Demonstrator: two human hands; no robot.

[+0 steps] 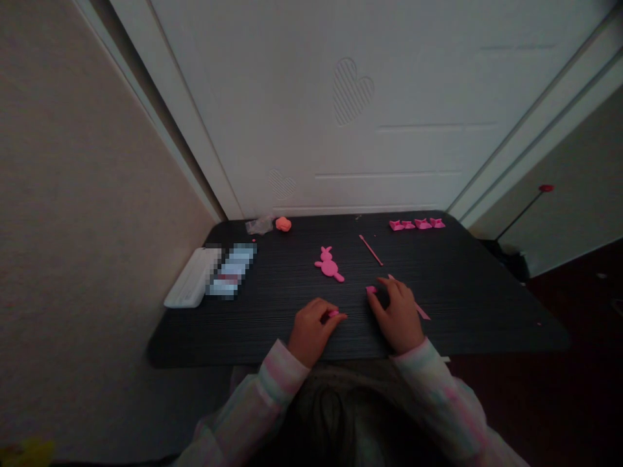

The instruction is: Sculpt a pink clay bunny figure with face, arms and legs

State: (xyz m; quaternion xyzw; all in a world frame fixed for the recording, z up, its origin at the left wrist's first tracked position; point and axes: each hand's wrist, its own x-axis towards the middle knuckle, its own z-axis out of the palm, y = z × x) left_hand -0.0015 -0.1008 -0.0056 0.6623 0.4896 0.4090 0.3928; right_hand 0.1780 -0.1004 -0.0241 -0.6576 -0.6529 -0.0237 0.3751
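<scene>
My left hand (311, 331) pinches a small pink piece of clay (333, 313) between thumb and fingertips, just above the dark table. My right hand (396, 316) is open, thumb and fingers apart. Its thumb tip lies at another small lump of pink clay (370, 289); I cannot tell whether it presses on it. Partly under the right hand is a flat pink modelling tool (422, 311). Beyond both hands, a pink clay rabbit figure (329, 268) lies flat, with ears, a round body and stubby limbs. A thin pink modelling stick (371, 250) lies to its right.
Several pink clay bows (417, 224) form a row at the back right of the table (467, 292). An orange clay lump (283, 224) and a clear wrapper (260, 225) are at the back left. A white case (193, 279) and a blurred packet (232, 271) lie left. A white door (302, 130) stands behind.
</scene>
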